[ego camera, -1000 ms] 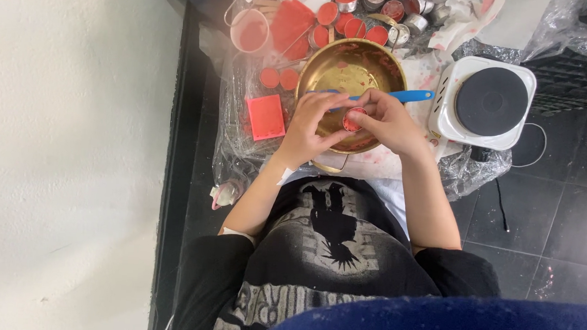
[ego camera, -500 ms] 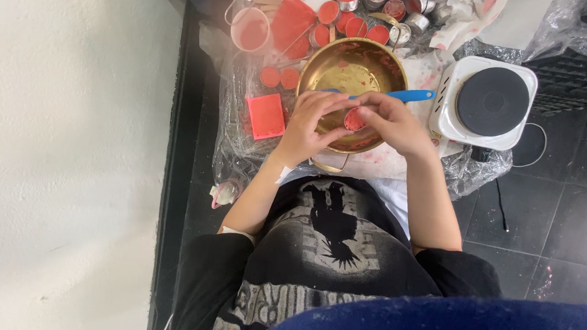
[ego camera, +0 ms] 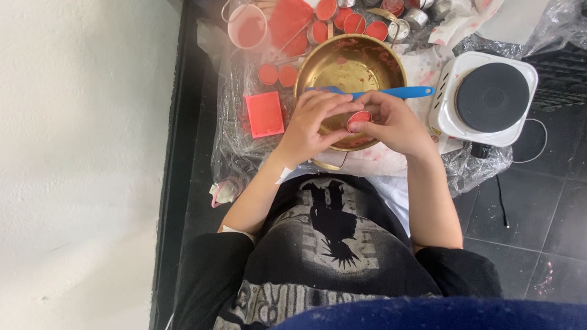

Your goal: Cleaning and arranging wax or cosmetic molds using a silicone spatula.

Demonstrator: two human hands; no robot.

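small round metal tin [ego camera: 359, 119] of red wax, pinched between both hands at centre frame, just over near rim of brass-coloured metal bowl [ego camera: 349, 67]. left hand [ego camera: 312, 122] cupped round one side, right hand [ego camera: 388, 123] gripping other. blue plastic spatula [ego camera: 384, 93] lying across bowl, nearly scraped out, only red smears left. many filled red tins [ego camera: 345, 17] parked upper centre; judging by that, mostly done. white single hotplate [ego camera: 484, 98] right.

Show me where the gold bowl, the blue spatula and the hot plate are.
gold bowl [ego camera: 342, 67], head view, inner wall.
blue spatula [ego camera: 404, 92], head view, handle.
hot plate [ego camera: 492, 96], head view, black round burner.
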